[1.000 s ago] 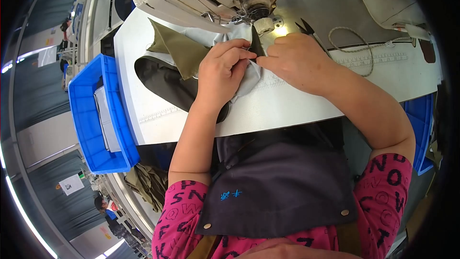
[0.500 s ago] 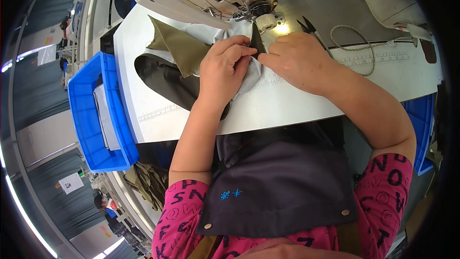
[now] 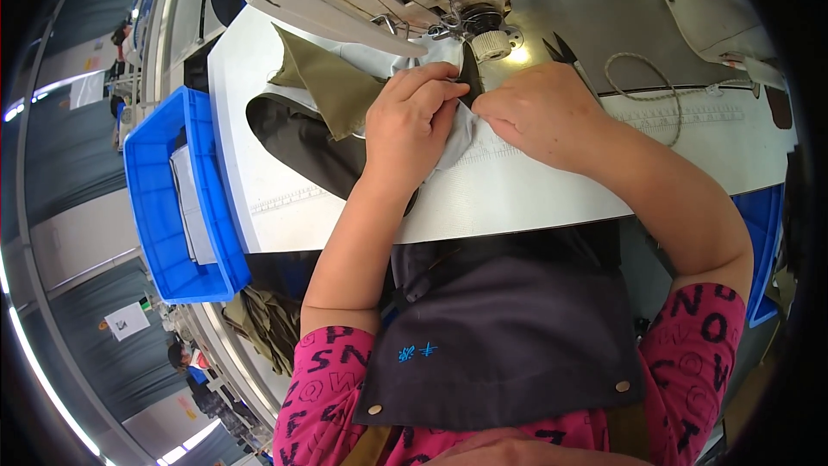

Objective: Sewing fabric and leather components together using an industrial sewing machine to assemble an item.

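Under the needle area of a sewing machine [image 3: 332,4] lies a bundle of cloth: an olive fabric piece [image 3: 332,86], a dark olive piece [image 3: 297,142] with a rounded end, and pale grey fabric [image 3: 454,147]. My left hand [image 3: 410,116] pinches the fabric just in front of the presser foot, thumb and fingers together. Close beside it, my right hand [image 3: 543,108] is curled closed, its thumb and forefinger tips at the fabric's right edge; most of its grip is hidden. A narrow dark strip [image 3: 470,65] runs from between the hands toward the needle.
Right of the machine head lie pointed dark snips [image 3: 562,52] and a looped cord [image 3: 642,56]. Ruler markings [image 3: 707,115] run along the white table [image 3: 517,207]. A blue bin [image 3: 168,198] hangs at the left edge; another blue bin [image 3: 763,224] is at the right.
The whole view has shifted slightly. My right fingertips sit a little farther from my left ones. Both hands stay at the fabric before the presser foot.
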A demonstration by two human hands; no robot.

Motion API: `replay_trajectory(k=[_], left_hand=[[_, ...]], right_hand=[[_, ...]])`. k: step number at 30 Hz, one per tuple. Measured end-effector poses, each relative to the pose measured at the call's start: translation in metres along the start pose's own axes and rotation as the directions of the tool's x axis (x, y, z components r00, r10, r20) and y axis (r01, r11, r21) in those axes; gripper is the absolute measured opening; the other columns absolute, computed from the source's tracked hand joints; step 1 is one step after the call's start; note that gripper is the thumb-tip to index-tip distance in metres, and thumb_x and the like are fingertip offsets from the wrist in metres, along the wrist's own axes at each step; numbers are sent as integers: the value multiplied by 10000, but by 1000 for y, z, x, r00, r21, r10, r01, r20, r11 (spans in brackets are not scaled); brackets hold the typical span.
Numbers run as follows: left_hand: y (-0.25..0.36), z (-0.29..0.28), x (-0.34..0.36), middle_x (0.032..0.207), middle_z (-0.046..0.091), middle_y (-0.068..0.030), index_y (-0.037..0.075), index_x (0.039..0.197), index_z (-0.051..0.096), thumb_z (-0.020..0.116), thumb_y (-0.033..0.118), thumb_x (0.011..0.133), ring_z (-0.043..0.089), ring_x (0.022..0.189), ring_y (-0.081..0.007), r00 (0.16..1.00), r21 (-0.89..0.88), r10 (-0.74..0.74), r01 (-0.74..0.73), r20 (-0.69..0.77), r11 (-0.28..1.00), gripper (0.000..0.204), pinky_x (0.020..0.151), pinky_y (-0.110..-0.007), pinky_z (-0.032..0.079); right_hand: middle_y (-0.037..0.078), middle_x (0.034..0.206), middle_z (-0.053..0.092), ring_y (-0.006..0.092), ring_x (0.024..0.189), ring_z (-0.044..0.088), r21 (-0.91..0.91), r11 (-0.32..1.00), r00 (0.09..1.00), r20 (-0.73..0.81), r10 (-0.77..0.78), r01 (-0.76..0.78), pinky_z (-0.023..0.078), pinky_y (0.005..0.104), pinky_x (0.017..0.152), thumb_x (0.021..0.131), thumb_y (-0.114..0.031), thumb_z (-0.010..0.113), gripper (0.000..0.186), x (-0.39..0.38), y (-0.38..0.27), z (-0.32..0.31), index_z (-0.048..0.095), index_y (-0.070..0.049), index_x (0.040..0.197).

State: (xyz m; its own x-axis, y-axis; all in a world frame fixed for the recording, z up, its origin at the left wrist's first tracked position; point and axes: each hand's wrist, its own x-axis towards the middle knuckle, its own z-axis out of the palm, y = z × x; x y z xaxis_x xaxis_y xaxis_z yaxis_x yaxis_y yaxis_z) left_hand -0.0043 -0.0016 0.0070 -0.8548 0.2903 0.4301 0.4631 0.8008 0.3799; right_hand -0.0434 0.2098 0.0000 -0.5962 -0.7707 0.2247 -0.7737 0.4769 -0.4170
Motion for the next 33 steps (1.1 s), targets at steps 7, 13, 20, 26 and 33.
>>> replay_trajectory(k=[7,13,20,26,33], left_hand=[[0,-1,3,1115,749,-28,98,958,769,757,-14,771,699,971,-247,998,36,38,-39,42,999,218,824,-344,572],[10,-1,1,1092,745,-25,90,995,744,782,48,816,699,973,-245,994,1,-111,111,22,994,188,817,-350,570],[-1,3,-1,1102,745,-21,86,1050,756,789,88,823,693,953,-247,996,37,76,-74,-55,997,229,815,-361,572],[7,-2,-11,1148,736,-15,81,1125,762,760,77,841,675,1023,-226,994,159,107,-103,-16,982,284,874,-354,552],[4,-1,-10,1191,721,-35,49,1165,741,737,57,848,663,1057,-239,996,110,91,-87,-25,990,317,911,-361,526]], right_hand=[[67,708,672,273,700,694,-23,1000,1000,-17,19,-20,538,426,627,905,-146,619,112,-4,-3,-1,666,-101,814],[78,707,677,290,694,694,-31,999,1000,-29,13,-14,539,432,635,900,-138,620,108,-6,-6,-3,674,-92,819],[63,729,675,289,738,693,-51,998,999,-23,23,-24,538,441,638,864,-144,648,65,-6,-7,-5,709,-126,873],[45,744,656,274,738,681,-121,993,998,-67,-4,-4,538,417,620,844,-141,671,139,-8,-10,-3,744,-164,959],[35,733,646,254,725,669,-119,992,990,-130,-53,37,531,410,608,828,-131,698,157,-7,-7,-2,749,-155,975]])
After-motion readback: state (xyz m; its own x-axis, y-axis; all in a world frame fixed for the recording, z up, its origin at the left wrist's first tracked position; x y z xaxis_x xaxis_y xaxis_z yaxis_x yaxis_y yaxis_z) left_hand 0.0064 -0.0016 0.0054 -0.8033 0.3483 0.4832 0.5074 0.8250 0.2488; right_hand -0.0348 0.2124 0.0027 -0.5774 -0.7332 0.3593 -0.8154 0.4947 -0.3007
